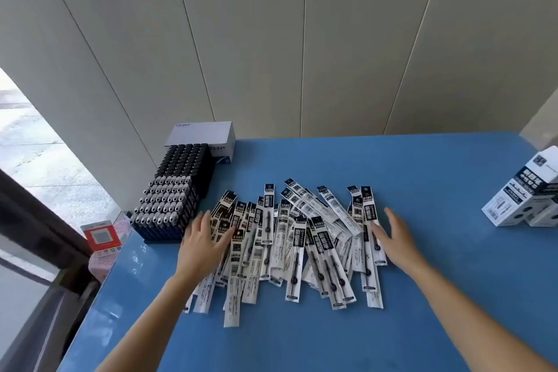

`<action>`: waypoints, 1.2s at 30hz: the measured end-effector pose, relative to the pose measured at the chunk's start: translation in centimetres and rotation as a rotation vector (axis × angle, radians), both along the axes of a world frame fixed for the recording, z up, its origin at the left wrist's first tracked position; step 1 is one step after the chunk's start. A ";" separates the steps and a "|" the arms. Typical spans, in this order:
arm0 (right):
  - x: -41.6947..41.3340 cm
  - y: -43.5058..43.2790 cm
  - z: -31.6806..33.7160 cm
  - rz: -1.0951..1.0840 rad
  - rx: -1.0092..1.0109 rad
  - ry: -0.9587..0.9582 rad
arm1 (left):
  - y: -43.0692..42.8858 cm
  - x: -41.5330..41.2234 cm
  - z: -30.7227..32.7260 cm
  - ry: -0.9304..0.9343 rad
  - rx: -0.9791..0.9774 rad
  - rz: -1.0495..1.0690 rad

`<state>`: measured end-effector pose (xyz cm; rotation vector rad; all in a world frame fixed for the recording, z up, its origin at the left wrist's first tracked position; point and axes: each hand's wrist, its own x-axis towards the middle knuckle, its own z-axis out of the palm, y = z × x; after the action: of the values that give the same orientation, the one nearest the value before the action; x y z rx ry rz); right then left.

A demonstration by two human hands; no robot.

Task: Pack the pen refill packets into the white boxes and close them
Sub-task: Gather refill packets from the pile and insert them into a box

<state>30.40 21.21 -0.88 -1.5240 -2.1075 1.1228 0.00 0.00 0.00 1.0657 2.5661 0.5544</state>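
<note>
A loose heap of several pen refill packets (pixel 290 238), long white-and-black sleeves, lies spread over the middle of the blue table (pixel 422 178). My left hand (pixel 200 243) rests with straight fingers on the heap's left side. My right hand (pixel 395 240) lies flat with straight fingers against the heap's right edge. Neither hand holds a packet. White boxes with black print (pixel 524 193) stand stacked at the table's right edge, well away from both hands.
Trays of dark lighters (pixel 172 193) stand at the table's back left, with a white CHNT box (pixel 205 136) behind them. A red-and-white card (pixel 101 235) sits past the left edge. A panelled wall runs behind the table.
</note>
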 end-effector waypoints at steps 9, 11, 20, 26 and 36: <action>-3.4 -2.6 -2.3 0.014 0.210 -0.229 | 0.7 2.9 -2.4 0.051 0.053 0.015; -4.5 -3.5 -2.5 0.006 0.229 -0.269 | 1.5 3.8 -2.7 0.045 0.060 0.023; -8.9 -6.4 -3.0 0.107 0.189 -0.212 | 5.9 8.2 -2.3 -0.120 0.134 0.084; -8.3 -4.9 -1.6 0.170 0.063 -0.114 | 4.3 7.6 -1.6 -0.125 0.231 -0.114; -15.6 3.9 2.5 0.451 0.015 -0.107 | 3.0 9.5 -1.5 0.511 0.058 -1.074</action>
<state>14.85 25.08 1.63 -1.1511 -2.6110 1.1796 9.47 2.99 -1.53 2.5500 1.8369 0.0551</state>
